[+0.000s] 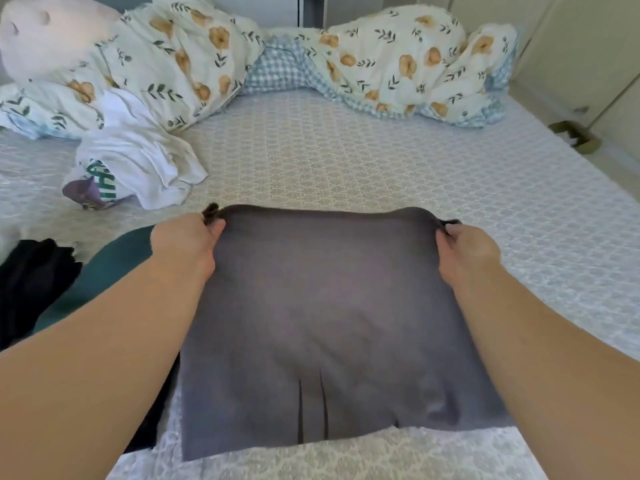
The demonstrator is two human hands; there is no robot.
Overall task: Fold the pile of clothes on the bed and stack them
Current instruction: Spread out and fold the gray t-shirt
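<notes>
I have both hands on the grey garment [322,306], which lies spread near the bed's [346,150] front edge, its hem toward me. My left hand [185,242] pinches the far left corner and my right hand [467,252] pinches the far right corner, fingers curled into the cloth. The risk I see is an uneven fold: if one hand pulls further than the other, the far edge will land skewed and the cloth will bunch. The pinches look small, so a corner could slip free midway. The green garment [114,268] and black garment [31,282] lie just beside the left side; my left forearm could drag them. The white shirt [135,157] waits crumpled toward the far left.
</notes>
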